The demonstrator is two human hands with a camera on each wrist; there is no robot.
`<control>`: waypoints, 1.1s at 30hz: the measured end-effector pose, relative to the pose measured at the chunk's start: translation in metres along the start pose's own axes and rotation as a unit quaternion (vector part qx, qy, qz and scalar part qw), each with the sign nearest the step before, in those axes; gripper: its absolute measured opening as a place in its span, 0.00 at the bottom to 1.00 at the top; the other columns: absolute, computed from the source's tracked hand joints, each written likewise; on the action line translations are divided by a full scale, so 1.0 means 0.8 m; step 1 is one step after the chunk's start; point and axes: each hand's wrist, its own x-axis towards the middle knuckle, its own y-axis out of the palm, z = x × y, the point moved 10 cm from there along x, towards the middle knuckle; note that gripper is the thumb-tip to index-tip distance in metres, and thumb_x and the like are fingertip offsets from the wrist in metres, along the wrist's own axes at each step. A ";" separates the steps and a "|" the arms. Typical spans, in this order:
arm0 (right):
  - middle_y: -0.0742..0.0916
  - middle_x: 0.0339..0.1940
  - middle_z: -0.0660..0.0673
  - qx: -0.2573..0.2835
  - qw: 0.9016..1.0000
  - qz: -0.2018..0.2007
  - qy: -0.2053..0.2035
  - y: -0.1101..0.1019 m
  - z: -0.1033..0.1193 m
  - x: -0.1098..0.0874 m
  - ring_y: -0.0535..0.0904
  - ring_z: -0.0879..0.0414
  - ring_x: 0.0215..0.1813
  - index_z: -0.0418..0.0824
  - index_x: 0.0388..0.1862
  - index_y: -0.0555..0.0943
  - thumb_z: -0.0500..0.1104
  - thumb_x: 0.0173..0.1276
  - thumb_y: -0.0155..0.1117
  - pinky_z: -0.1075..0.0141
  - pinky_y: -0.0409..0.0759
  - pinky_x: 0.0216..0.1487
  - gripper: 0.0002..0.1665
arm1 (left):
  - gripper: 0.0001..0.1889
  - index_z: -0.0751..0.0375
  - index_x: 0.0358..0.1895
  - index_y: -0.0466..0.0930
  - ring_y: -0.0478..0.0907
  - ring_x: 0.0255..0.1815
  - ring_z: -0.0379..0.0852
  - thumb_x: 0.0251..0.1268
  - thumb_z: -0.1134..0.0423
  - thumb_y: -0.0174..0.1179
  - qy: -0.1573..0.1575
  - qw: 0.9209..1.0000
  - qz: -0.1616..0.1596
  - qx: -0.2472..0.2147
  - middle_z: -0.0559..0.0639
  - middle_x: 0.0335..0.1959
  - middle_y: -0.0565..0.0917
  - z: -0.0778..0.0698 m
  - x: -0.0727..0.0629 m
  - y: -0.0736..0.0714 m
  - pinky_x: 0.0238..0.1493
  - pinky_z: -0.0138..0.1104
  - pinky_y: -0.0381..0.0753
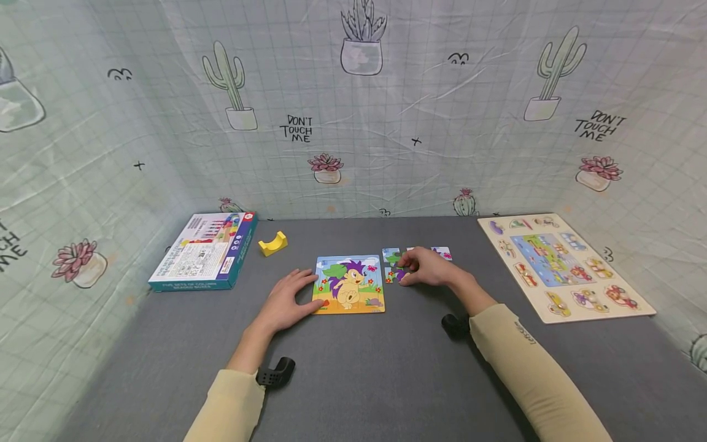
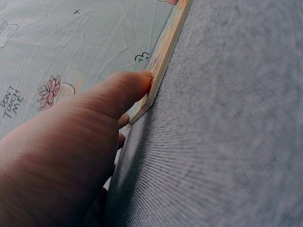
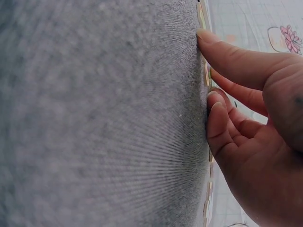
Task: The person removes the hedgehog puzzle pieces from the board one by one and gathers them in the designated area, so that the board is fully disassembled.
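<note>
A square hedgehog picture puzzle [image 1: 349, 285] lies flat on the grey table. My left hand [image 1: 287, 299] rests at its left side with fingers spread, and the thumb [image 2: 137, 82] touches the near left corner. To the right of the picture, loose puzzle pieces [image 1: 391, 255] lie on the table, partly covered by my right hand [image 1: 428, 267]. The right thumb and fingers pinch a puzzle piece [image 1: 400, 276] with purple and green on it, low at the table. In the right wrist view the thumb [image 3: 227, 52] and fingertips meet the thin edges of the pieces.
A teal and white box [image 1: 204, 252] lies at the left, with a yellow curved block [image 1: 273, 244] beside it. At the right lies a large wooden picture board [image 1: 563, 267]. A printed cloth [image 1: 386, 110] hangs behind the table.
</note>
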 end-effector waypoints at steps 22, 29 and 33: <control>0.82 0.47 0.41 0.034 0.999 0.000 0.001 -0.006 0.005 -0.006 0.77 0.49 0.47 0.31 0.55 0.81 0.41 0.63 0.76 0.57 0.77 0.50 0.25 | 0.36 0.59 0.72 0.73 0.52 0.79 0.61 0.64 0.45 0.68 0.003 1.000 0.002 -0.003 0.57 0.75 0.67 0.001 0.001 0.003 0.74 0.60 0.49; 0.81 0.51 0.37 0.069 0.998 -0.009 -0.007 -0.015 0.025 -0.004 0.77 0.48 0.49 0.30 0.60 0.78 0.41 0.64 0.75 0.58 0.78 0.48 0.28 | 0.36 0.59 0.72 0.73 0.52 0.79 0.61 0.63 0.45 0.68 0.001 1.000 0.000 -0.002 0.57 0.75 0.68 0.000 0.001 0.001 0.74 0.60 0.49; 0.81 0.52 0.35 0.080 0.996 -0.008 -0.024 -0.013 0.046 -0.001 0.78 0.47 0.49 0.31 0.61 0.78 0.41 0.65 0.74 0.57 0.79 0.48 0.28 | 0.36 0.59 0.71 0.73 0.53 0.79 0.62 0.64 0.45 0.68 0.000 1.000 -0.001 0.002 0.57 0.75 0.68 0.001 0.001 0.001 0.74 0.61 0.50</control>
